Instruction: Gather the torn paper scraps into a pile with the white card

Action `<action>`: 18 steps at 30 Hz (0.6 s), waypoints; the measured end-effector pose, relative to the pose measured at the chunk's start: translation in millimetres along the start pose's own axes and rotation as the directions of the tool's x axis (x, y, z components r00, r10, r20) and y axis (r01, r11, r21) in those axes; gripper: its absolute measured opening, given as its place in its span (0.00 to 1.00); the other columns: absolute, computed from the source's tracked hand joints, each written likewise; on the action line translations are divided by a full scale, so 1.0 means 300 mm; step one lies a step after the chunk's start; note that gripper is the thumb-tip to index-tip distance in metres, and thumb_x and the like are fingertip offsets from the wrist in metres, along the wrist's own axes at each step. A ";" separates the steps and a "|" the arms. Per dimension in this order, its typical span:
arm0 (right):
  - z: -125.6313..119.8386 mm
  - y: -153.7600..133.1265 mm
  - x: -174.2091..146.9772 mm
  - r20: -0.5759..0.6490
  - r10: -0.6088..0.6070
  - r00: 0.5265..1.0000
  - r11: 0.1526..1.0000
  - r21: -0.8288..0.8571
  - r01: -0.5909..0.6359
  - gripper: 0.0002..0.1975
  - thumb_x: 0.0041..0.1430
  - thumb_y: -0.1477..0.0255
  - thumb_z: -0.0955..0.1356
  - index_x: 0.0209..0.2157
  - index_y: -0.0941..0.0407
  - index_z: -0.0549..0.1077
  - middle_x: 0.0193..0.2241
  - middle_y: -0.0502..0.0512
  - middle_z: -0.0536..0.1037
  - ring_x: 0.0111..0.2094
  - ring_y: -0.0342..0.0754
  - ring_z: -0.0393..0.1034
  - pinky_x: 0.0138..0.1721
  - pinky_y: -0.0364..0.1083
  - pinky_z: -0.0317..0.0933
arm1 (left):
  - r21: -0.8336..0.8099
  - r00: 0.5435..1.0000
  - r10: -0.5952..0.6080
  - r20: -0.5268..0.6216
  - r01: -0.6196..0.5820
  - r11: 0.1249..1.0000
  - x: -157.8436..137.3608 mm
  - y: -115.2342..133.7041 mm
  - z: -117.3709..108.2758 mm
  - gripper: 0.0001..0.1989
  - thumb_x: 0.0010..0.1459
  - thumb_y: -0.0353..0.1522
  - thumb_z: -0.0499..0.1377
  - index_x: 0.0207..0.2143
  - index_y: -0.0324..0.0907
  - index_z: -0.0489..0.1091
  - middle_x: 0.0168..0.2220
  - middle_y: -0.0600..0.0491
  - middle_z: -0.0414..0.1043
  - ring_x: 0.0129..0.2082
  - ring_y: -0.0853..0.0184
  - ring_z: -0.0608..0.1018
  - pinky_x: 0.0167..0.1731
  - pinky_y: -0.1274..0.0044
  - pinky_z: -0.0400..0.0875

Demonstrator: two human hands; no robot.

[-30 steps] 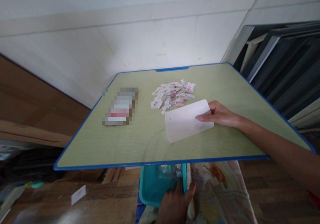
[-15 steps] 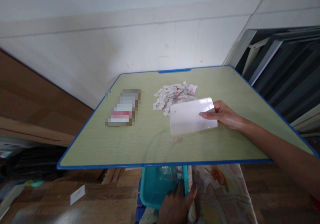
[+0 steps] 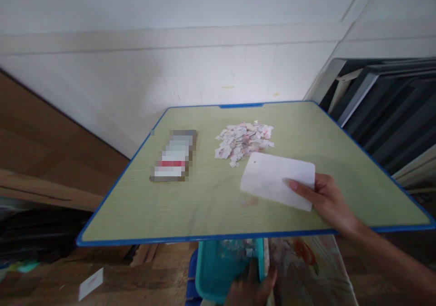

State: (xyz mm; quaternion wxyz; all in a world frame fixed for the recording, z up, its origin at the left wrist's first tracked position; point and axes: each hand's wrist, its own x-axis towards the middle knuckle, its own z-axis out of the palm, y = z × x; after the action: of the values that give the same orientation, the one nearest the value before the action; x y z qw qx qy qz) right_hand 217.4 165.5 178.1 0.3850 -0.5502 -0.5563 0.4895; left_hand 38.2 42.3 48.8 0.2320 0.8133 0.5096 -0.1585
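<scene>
My right hand (image 3: pixel 323 197) grips a flat white plastic card (image 3: pixel 275 176) with a small hole in one corner, thumb on top. The card is over the table, just in front of a heap of small torn paper pieces (image 3: pixel 245 140). Under the table's front edge, my left hand (image 3: pixel 250 285) pinches the right rim of a teal basin (image 3: pixel 213 276), fingers inside and thumb outside. Clear, crumpled-looking material and small pieces are in the far part of the basin.
A phone-like object (image 3: pixel 173 156), its face blurred out, lies on the left of the green table (image 3: pixel 163 215). The table has a blue rim and stands by a white wall (image 3: pixel 204 69). Dark panels (image 3: pixel 384 97) lean at right; a paper (image 3: pixel 91 283) lies on the floor.
My right hand has drawn the white card back toward me and to the right, away from the paper heap, and tilted it. My left hand stays at the basin rim. The view has shifted slightly.
</scene>
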 end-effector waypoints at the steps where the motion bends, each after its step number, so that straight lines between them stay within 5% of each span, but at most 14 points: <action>1: 0.001 0.011 -0.020 -0.031 0.007 1.000 1.000 -0.012 -0.007 0.09 0.47 0.66 0.65 0.29 0.57 0.70 0.22 0.50 0.71 0.20 0.42 0.62 0.19 0.40 0.53 | 0.008 1.000 -0.004 0.019 0.004 1.000 0.003 0.003 -0.002 0.28 0.51 0.23 0.42 0.51 0.59 0.46 0.46 0.45 0.62 0.36 0.55 0.71 0.27 0.67 0.69; 6: -0.010 0.048 -0.063 -0.197 0.018 0.980 0.999 -0.025 -0.024 0.10 0.48 0.66 0.64 0.32 0.57 0.69 0.26 0.52 0.71 0.23 0.45 0.63 0.21 0.42 0.54 | 0.020 1.000 0.022 -0.013 -0.022 1.000 0.005 0.008 0.005 0.26 0.52 0.25 0.43 0.52 0.58 0.46 0.46 0.43 0.62 0.37 0.56 0.71 0.27 0.68 0.70; 18: 0.045 0.002 -0.046 -0.047 -0.007 0.999 0.990 -0.139 0.001 0.11 0.46 0.65 0.65 0.21 0.59 0.67 0.17 0.50 0.64 0.18 0.41 0.54 0.17 0.40 0.46 | 0.101 0.986 0.053 -0.157 -0.038 0.994 0.014 -0.002 0.052 0.26 0.52 0.27 0.44 0.51 0.59 0.45 0.44 0.44 0.64 0.32 0.58 0.73 0.23 0.70 0.71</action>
State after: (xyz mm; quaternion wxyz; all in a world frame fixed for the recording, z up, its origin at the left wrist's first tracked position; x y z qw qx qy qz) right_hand 205.9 150.0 176.1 0.3598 -0.5861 -0.5808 0.4356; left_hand 39.1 37.3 33.4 0.1543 0.8451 0.4994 -0.1124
